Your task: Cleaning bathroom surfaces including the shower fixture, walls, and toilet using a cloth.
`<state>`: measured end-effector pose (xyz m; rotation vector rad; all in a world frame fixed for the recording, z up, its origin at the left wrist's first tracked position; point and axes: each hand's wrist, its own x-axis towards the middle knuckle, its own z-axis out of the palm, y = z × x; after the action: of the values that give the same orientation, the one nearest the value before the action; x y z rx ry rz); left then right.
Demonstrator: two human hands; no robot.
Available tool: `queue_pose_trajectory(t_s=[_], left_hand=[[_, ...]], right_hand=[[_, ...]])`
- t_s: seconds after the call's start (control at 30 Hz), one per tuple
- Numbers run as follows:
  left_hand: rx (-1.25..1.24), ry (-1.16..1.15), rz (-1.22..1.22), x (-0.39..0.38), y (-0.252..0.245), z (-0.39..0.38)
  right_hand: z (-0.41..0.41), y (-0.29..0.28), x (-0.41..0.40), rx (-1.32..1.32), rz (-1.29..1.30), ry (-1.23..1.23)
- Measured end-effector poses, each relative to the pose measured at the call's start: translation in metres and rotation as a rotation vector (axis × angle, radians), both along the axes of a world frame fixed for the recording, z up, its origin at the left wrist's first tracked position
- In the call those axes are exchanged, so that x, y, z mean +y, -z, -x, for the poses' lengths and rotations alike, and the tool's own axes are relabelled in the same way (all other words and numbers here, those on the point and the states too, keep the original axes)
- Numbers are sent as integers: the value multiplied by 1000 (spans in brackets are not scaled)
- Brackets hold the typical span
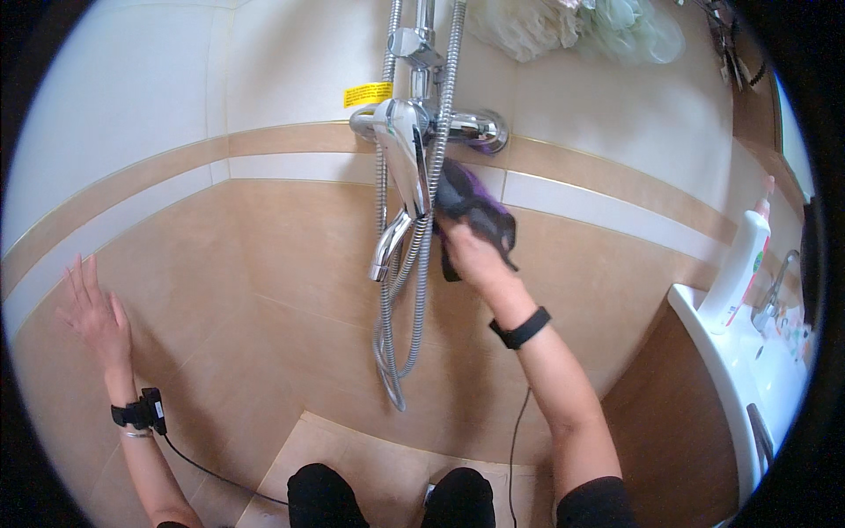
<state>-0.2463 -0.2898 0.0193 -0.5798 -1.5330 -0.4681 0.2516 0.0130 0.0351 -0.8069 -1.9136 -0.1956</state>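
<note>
My right hand (470, 254) grips a dark grey and purple cloth (478, 208), blurred, just right of the chrome shower mixer tap (404, 148). The cloth lies by the tiled wall below the mixer's right end, partly behind the metal shower hose (436, 165). Below the spout, that hose hangs in long loops. Over at the left, my left hand (99, 323) is bare, its fingers spread near the beige wall tiles (198, 264); whether it touches them I cannot tell. Each wrist wears a black strap.
A white washbasin (719, 356) juts out at the right, with a white pump-style bottle (736, 270) on its rim and a chrome tap (776, 297) behind. Mesh bath puffs (574, 26) hang above right. A yellow label (368, 95) sticks out by the mixer. Cables trail from both wrists.
</note>
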Motion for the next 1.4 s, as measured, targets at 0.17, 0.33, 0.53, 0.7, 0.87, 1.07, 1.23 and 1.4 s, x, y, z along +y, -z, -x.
queue_pose_trajectory(t_s=[0.17, 0.33, 0.53, 0.7, 0.87, 1.07, 1.23, 1.4], left_hand=[[40, -7, -43, 7, 14, 21], [154, 25, -66, 6, 14, 21], [222, 46, -72, 7, 10, 16], [120, 291, 23, 59, 16, -13], [5, 824, 281, 161, -12, -133], [-274, 1143, 367, 264, -25, -193], [-418, 1164, 478, 294, -27, -206], [-437, 1176, 494, 300, -27, -207]], right_hand=[[-40, -31, -37, 371, -573, 19], [-30, -73, -56, 488, -596, -313], [-14, -140, -66, -155, -663, -123], [-13, -155, -56, -229, -758, -73], [-21, -160, -48, -312, -875, -57], [-23, -170, -48, -265, -744, -173], [-30, -183, -62, -356, -435, -270], [-22, -175, -63, -371, -534, -165]])
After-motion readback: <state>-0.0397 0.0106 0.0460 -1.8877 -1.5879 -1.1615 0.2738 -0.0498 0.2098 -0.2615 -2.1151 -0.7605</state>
